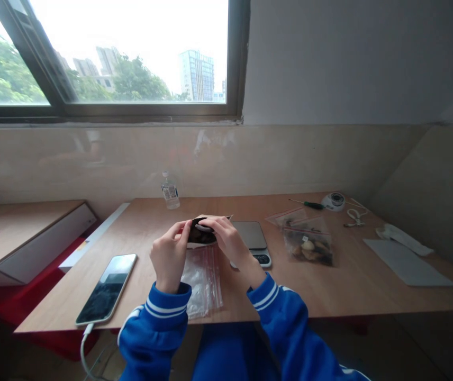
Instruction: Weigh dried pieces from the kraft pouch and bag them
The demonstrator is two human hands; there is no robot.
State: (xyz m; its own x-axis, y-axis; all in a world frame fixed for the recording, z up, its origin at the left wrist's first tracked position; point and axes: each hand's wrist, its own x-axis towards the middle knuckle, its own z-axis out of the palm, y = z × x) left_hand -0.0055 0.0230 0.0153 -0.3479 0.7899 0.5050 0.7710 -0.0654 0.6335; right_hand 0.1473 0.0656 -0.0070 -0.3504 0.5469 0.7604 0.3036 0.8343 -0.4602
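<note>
Both my hands are raised over the wooden table (341, 288), pinching the top of a small clear bag with dark contents (199, 234). My left hand (170, 256) grips its left side with curled fingers. My right hand (232, 242) grips its right side, fingers pressed along the top edge. Under my hands lies a stack of empty clear zip bags (201, 283). Just behind my right hand sits a small digital scale (252, 236).
A phone (106, 288) on a white cable lies at the left front. A filled zip bag (309, 246) lies right of the scale, another bag behind it. A small bottle (170, 190), a screwdriver (308, 203), a round white device (333, 200) and white paper (407, 262) stand farther off.
</note>
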